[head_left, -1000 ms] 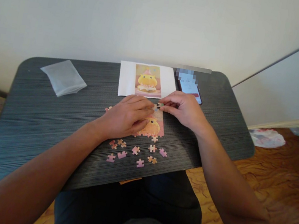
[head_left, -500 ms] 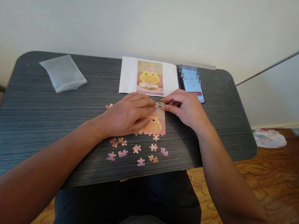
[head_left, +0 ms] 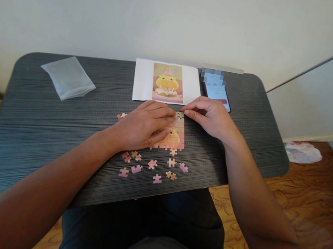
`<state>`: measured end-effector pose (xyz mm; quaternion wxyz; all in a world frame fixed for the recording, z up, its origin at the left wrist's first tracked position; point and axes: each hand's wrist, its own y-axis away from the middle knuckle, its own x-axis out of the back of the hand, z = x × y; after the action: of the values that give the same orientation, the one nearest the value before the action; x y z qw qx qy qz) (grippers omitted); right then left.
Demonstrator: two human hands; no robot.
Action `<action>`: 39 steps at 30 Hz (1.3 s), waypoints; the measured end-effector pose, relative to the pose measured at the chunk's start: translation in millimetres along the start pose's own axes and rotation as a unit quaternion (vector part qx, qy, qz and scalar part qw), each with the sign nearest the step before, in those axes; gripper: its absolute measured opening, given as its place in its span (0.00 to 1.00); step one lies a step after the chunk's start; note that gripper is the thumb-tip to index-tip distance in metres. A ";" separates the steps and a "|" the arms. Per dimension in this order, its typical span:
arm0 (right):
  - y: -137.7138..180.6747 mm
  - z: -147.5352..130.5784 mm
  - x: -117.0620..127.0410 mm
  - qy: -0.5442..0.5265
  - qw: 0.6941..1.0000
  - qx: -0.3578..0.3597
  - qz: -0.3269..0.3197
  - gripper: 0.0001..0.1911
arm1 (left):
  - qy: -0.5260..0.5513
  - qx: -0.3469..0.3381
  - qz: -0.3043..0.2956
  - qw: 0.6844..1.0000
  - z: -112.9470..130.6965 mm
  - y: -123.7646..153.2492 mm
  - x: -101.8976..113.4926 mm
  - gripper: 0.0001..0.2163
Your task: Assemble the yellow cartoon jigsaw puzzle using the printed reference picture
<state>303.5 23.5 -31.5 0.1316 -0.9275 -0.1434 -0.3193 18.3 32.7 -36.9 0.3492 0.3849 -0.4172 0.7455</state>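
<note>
A partly joined jigsaw puzzle (head_left: 179, 133) with a yellow character lies on the dark table, its left part hidden under my left hand (head_left: 147, 125). That hand rests flat on the puzzle, fingers stretched out. At the puzzle's far right corner, the thumb and forefinger of my right hand (head_left: 208, 117) pinch at the edge of a greenish puzzle piece (head_left: 181, 114). Several loose pieces, among them a purple piece (head_left: 157, 178) and an orange-brown piece (head_left: 170, 176), are scattered on the near side. Another loose piece (head_left: 121, 116) shows left of my left hand.
Behind the puzzle lies a white sheet (head_left: 144, 79) with a printed picture of the yellow character and a cake. A phone (head_left: 217, 92) showing a timer is right of it. On the left is a clear plastic bag (head_left: 70, 77). The table (head_left: 39, 132) stands against a wall.
My right fingers have drawn slightly up and right, to the corner piece's outer edge. That piece now sits closer in line with the puzzle's corner. My left hand stays in place.
</note>
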 end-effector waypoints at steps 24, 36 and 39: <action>-2.7 -3.0 -11.6 -0.021 0.998 -0.041 0.034 0.06 | -0.002 -0.003 -0.007 1.000 -0.4 -0.9 0.6 0.18; 0.5 -5.1 -6.5 -0.068 0.995 -0.066 0.024 0.06 | 0.045 0.006 0.017 0.999 -4.0 1.4 -1.2 0.18; 0.2 -3.7 -8.2 -0.067 0.995 -0.066 0.026 0.06 | 0.047 0.010 0.017 0.999 -3.1 0.9 0.1 0.16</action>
<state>295.4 20.6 -33.9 0.0689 -0.9568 -0.1061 -0.2618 16.6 35.2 -38.2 0.3523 0.3457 -0.3994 0.7725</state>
